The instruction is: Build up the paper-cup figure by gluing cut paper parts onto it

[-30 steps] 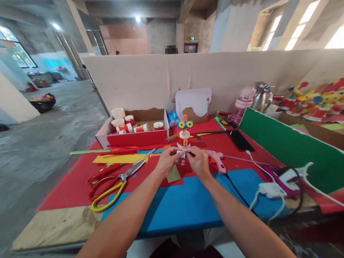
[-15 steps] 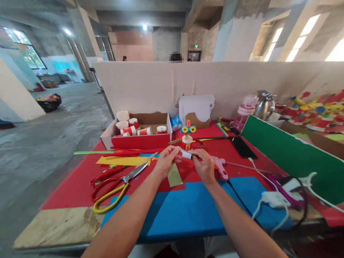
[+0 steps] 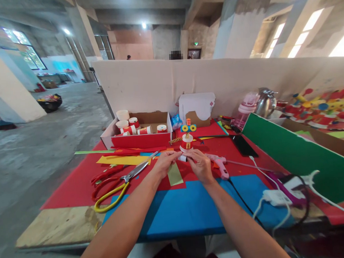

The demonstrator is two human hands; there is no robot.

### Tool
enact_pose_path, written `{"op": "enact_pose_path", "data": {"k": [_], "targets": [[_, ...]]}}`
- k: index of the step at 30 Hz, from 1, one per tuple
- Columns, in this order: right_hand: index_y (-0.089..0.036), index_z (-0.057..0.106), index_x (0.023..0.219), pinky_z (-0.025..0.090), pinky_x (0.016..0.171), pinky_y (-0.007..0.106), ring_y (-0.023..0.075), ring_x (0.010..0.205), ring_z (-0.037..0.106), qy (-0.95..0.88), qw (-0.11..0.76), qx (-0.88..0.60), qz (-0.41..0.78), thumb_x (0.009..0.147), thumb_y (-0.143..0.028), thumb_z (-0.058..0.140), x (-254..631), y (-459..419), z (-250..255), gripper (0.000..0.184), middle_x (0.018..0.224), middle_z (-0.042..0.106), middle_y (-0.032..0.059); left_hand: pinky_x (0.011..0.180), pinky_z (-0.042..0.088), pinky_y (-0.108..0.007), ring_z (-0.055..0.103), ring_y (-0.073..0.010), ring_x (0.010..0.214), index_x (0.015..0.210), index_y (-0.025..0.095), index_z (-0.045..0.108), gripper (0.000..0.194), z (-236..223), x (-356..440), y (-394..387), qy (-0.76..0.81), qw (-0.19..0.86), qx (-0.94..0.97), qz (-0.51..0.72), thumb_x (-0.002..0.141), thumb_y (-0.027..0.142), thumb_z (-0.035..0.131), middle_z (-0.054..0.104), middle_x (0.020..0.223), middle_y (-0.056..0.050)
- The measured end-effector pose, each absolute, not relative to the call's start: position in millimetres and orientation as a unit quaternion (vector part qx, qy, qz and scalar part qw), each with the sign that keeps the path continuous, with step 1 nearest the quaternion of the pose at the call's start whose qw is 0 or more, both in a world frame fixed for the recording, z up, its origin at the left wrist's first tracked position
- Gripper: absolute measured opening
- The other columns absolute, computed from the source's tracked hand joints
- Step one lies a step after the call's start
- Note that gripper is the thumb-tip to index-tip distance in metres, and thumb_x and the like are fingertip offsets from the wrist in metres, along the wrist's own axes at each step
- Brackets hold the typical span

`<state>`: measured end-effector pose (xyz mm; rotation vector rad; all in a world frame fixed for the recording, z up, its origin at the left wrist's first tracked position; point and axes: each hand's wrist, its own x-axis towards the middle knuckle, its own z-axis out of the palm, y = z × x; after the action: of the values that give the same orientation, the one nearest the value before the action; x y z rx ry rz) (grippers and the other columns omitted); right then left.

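Note:
A small white roll, apparently of paper, (image 3: 182, 158) is held up between my two hands above the red tabletop. Fingers and thumb of my right hand (image 3: 200, 165) are closed on its right end. My left hand (image 3: 165, 162) is pinched at its upper left edge; the fingertips partly cover the roll. Just behind them stands a red and white paper-cup figure (image 3: 186, 142) with a gold spring neck and round yellow eyes. Below my left hand lies a pale green paper strip (image 3: 174, 175). A pink glue gun (image 3: 223, 168) rests right of my right hand.
Left lie large scissors (image 3: 125, 180), red-handled pliers (image 3: 107, 173) and a yellow strip (image 3: 122, 160). Behind is a box (image 3: 141, 141) of paper cups. Right are a phone (image 3: 245, 146), a green-sided box (image 3: 298, 157), a power strip and cables (image 3: 277, 198). Blue sheet (image 3: 175, 212) covers the front.
My hands have come closer together, the left fingertips now meeting at the white roll. The right hand and roll shifted slightly left. The camera view moved a little.

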<state>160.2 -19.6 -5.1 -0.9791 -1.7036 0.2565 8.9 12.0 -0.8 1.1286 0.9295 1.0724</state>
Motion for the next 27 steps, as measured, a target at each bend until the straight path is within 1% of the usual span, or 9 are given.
{"op": "enact_pose_path", "data": {"k": [2, 4, 6, 9, 13, 15, 18, 22, 27], "targets": [[-0.026, 0.069, 0.099, 0.051, 0.084, 0.035, 0.0189, 0.089, 0.063, -0.706, 0.559, -0.421, 0.115, 0.083, -0.02, 0.055, 160.4, -17.8, -5.7, 0.023, 0.097, 0.068, 0.0055, 0.047, 0.023, -0.022, 0.033, -0.0055, 0.047, 0.051, 0.015, 0.057, 0.04, 0.1, 7.5, 13.6, 0.396, 0.627, 0.464, 0.484, 0.05, 0.047, 0.081, 0.044, 0.048, 0.005], [-0.024, 0.066, 0.107, 0.052, 0.079, 0.033, 0.0181, 0.083, 0.063, -0.664, 0.588, -0.439, 0.143, 0.081, -0.025, 0.059, 162.7, -14.6, -7.2, 0.027, 0.1, 0.067, 0.0066, 0.047, 0.026, -0.021, 0.035, -0.0055, 0.048, 0.056, 0.015, 0.06, 0.037, 1.4, 5.7, 15.2, 0.393, 0.625, 0.435, 0.515, 0.048, 0.044, 0.082, 0.047, 0.05, 0.005], [-0.021, 0.066, 0.101, 0.052, 0.065, 0.029, 0.0156, 0.068, 0.061, -0.599, 0.617, -0.46, 0.22, 0.079, -0.032, 0.062, 165.9, -11.1, -9.0, 0.025, 0.086, 0.067, 0.0049, 0.047, 0.029, -0.02, 0.038, -0.0058, 0.049, 0.059, 0.016, 0.062, 0.035, 2.2, 4.2, 16.3, 0.391, 0.61, 0.423, 0.544, 0.051, 0.044, 0.081, 0.048, 0.051, 0.005], [-0.018, 0.067, 0.081, 0.044, 0.047, 0.022, 0.0105, 0.048, 0.052, -0.499, 0.63, -0.45, 0.389, 0.074, -0.044, 0.066, 168.3, -8.6, -9.5, 0.026, 0.059, 0.059, -0.0019, 0.05, 0.033, -0.02, 0.042, -0.0072, 0.051, 0.063, 0.017, 0.065, 0.033, 1.4, 4.1, 16.8, 0.4, 0.576, 0.444, 0.558, 0.057, 0.046, 0.077, 0.052, 0.053, 0.004], [-0.018, 0.068, 0.082, 0.04, 0.04, 0.018, 0.0068, 0.041, 0.049, -0.406, 0.592, -0.395, 0.574, 0.064, -0.048, 0.074, 163.6, -11.8, -7.1, 0.035, 0.056, 0.061, -0.0041, 0.059, 0.039, -0.023, 0.05, -0.0115, 0.061, 0.067, 0.019, 0.07, 0.023, -2.3, 8.5, 16.3, 0.413, 0.476, 0.535, 0.562, 0.061, 0.04, 0.074, 0.061, 0.062, 0.001], [-0.019, 0.068, 0.084, 0.044, 0.04, 0.019, 0.0076, 0.041, 0.053, -0.372, 0.565, -0.384, 0.629, 0.061, -0.045, 0.078, 160.8, -13.6, -7.2, 0.036, 0.057, 0.064, -0.0035, 0.061, 0.04, -0.024, 0.052, -0.0132, 0.063, 0.064, 0.02, 0.07, 0.014, -3.5, 10.9, 15.6, 0.411, 0.431, 0.578, 0.558, 0.062, 0.034, 0.072, 0.063, 0.063, 0.001], [-0.02, 0.068, 0.083, 0.052, 0.049, 0.021, 0.0098, 0.049, 0.062, -0.335, 0.556, -0.371, 0.664, 0.059, -0.036, 0.081, 159.2, -13.5, -10.1, 0.032, 0.066, 0.071, -0.0014, 0.061, 0.041, -0.024, 0.053, -0.0142, 0.062, 0.062, 0.021, 0.07, 0.008, -3.1, 13.0, 13.4, 0.402, 0.401, 0.626, 0.535, 0.065, 0.028, 0.069, 0.062, 0.061, 0.0], [-0.017, 0.069, 0.076, 0.057, 0.063, 0.023, 0.0125, 0.063, 0.069, -0.301, 0.584, -0.355, 0.666, 0.058, -0.025, 0.083, 159.7, -9.9, -16.0, 0.024, 0.072, 0.073, 0.0006, 0.064, 0.043, -0.025, 0.056, -0.0159, 0.066, 0.066, 0.02, 0.069, 0.009, -2.9, 14.8, 10.7, 0.395, 0.406, 0.644, 0.515, 0.068, 0.028, 0.067, 0.066, 0.068, -0.002], [-0.016, 0.07, 0.075, 0.058, 0.066, 0.023, 0.014, 0.067, 0.07, -0.277, 0.584, -0.342, 0.682, 0.059, -0.021, 0.082, 158.9, -7.9, -18.1, 0.021, 0.073, 0.074, 0.0026, 0.068, 0.045, -0.026, 0.058, -0.0164, 0.068, 0.068, 0.019, 0.065, 0.011, -4.7, 17.0, 11.8, 0.406, 0.403, 0.648, 0.503, 0.071, 0.029, 0.065, 0.067, 0.069, -0.001]]}}
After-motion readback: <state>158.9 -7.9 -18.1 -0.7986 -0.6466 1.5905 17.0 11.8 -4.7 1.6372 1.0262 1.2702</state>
